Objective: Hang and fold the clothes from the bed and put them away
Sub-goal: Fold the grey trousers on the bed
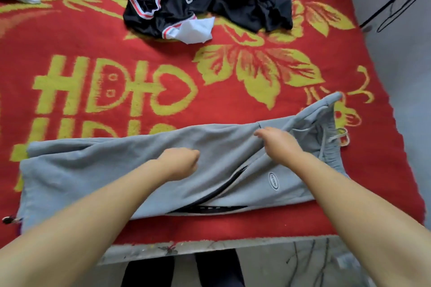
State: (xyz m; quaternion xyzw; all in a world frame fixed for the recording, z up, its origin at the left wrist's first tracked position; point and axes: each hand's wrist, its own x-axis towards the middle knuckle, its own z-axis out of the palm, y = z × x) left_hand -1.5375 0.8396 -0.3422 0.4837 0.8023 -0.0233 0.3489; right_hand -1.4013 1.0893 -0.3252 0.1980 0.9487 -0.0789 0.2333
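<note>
Where hands press, grey sweatpants, folded lengthwise

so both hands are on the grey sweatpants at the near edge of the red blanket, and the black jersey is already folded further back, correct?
Not quite. The head view shows the black jersey with red-and-white trim lying crumpled in a heap, not folded. The rest holds: the left hand and right hand are both on the grey sweatpants, spread along the near edge of the red blanket with yellow-green pattern.
</note>
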